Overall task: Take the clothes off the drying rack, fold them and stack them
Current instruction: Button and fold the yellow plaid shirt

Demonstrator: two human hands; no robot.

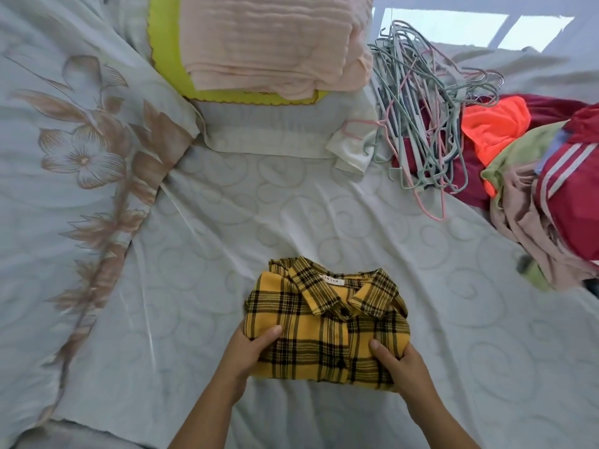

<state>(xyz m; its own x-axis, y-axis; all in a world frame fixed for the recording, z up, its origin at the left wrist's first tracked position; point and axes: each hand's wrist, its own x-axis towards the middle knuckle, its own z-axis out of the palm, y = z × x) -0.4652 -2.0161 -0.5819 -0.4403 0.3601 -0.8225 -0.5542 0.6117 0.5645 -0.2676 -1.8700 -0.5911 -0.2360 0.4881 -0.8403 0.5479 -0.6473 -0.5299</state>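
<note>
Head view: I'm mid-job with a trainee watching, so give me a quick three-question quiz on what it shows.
1. True or false: the left grip and the right grip each hold one side of the folded plaid shirt.
2. What lies between the folded pink blanket and the pile of unfolded clothes? A) a basket B) a heap of hangers C) shoes
3. Fill in: the shirt's ____ points away from the person.
Key: 1 true; 2 B; 3 collar.
</note>
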